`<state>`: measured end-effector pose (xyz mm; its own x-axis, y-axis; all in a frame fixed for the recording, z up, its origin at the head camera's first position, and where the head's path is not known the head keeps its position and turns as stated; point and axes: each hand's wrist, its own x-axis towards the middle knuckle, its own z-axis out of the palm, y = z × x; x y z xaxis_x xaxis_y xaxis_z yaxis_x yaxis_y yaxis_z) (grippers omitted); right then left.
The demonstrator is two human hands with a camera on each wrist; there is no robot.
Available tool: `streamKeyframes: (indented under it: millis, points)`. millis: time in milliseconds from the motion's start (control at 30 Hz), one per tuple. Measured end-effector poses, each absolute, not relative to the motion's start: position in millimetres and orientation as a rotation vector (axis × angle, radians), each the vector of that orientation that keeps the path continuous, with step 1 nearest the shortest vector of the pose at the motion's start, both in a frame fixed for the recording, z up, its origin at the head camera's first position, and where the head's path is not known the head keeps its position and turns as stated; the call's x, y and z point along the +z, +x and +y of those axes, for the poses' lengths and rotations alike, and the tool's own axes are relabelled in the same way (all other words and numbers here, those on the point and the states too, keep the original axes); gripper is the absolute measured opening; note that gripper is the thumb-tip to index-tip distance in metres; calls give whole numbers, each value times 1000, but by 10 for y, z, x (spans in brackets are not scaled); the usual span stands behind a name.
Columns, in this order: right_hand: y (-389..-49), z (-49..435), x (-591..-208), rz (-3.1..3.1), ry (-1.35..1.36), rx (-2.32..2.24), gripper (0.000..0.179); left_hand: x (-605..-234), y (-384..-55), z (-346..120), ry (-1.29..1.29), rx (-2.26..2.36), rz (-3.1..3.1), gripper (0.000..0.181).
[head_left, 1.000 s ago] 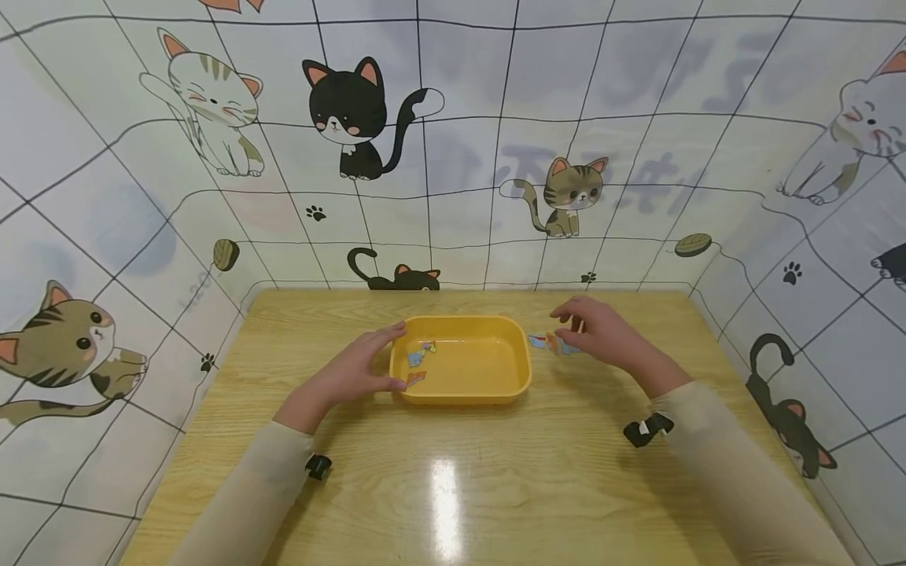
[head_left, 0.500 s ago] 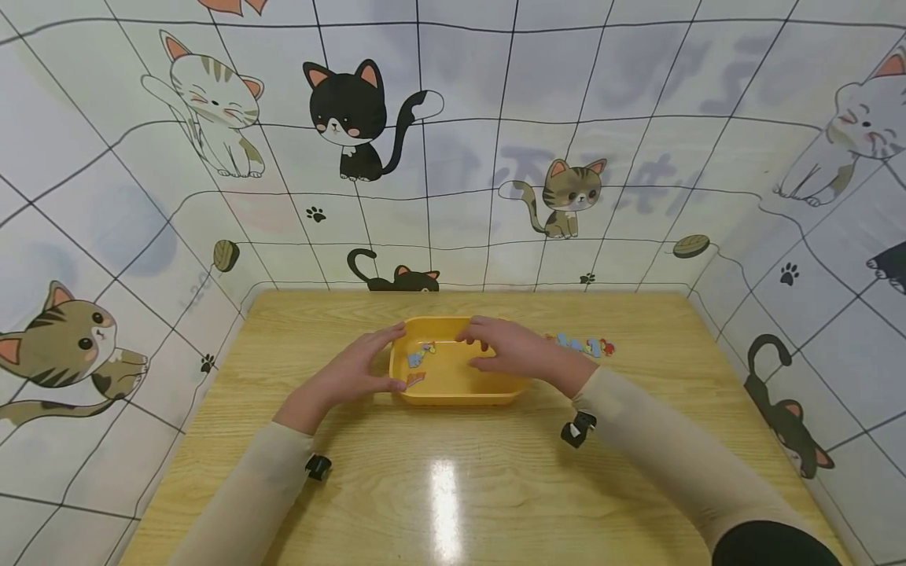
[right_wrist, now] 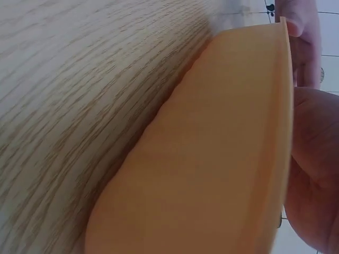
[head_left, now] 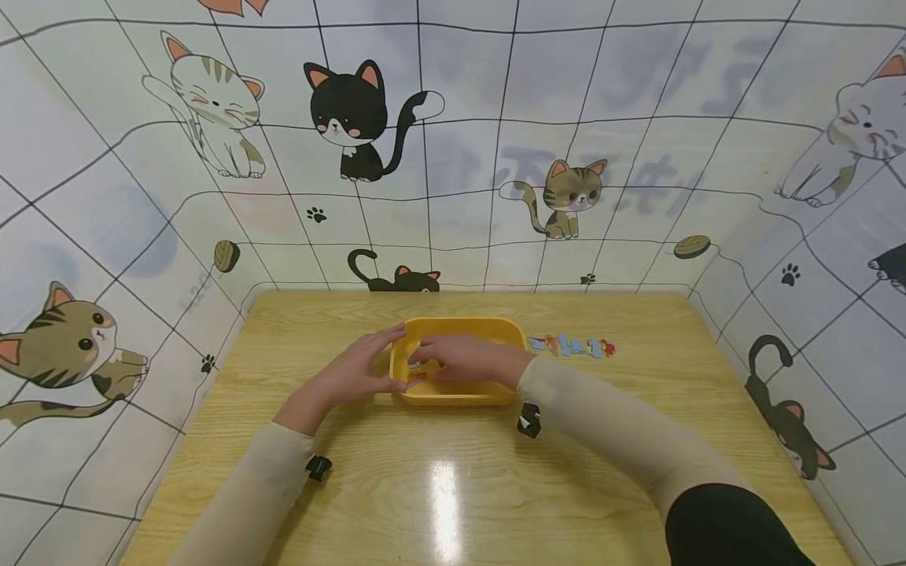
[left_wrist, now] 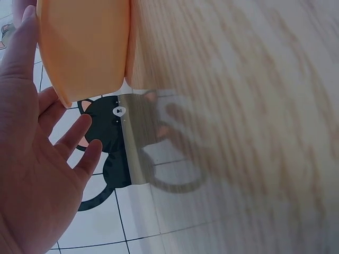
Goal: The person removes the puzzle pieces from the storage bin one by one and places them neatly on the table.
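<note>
A yellow tray [head_left: 488, 399] stands on the wooden table. My left hand [head_left: 354, 369] spans its left end, thumb at the near corner and forefinger at the far one. In the left wrist view its other fingers [left_wrist: 79, 137] stretch loosely beside the tray's wall [left_wrist: 87, 47]. My right hand [head_left: 460, 358] reaches inside, fingertips bent down over small flat jigsaw-like pieces at the left end. An orange piece [head_left: 416, 379] shows below those fingers. I cannot tell whether they pinch anything. The tray's side hides the fingertips in the right wrist view.
Right of the tray, a row of colourful jigsaw-like pieces [head_left: 573, 346] lies on the table [head_left: 340, 487]. Cat-patterned sheeting [head_left: 467, 157] rises behind the table and along both sides.
My right hand has left the row of pieces, crossed leftward over the tray's rim and come down among the pieces inside. My left hand and the tray keep their places.
</note>
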<state>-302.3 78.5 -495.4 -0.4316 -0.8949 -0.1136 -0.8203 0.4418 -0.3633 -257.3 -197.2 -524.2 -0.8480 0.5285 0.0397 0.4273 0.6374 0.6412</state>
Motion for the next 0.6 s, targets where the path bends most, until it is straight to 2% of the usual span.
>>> streamKeyframes:
  millis: [333,600]
  points:
    - [-3130,672,-5080,2351,-1420,-474,44,-5219,-2562,-1972,795,975,2715,101]
    - [-3167,605,-5175,2319,-1493,-518,35,-5218,-2564,-1965,802,968,2717,102]
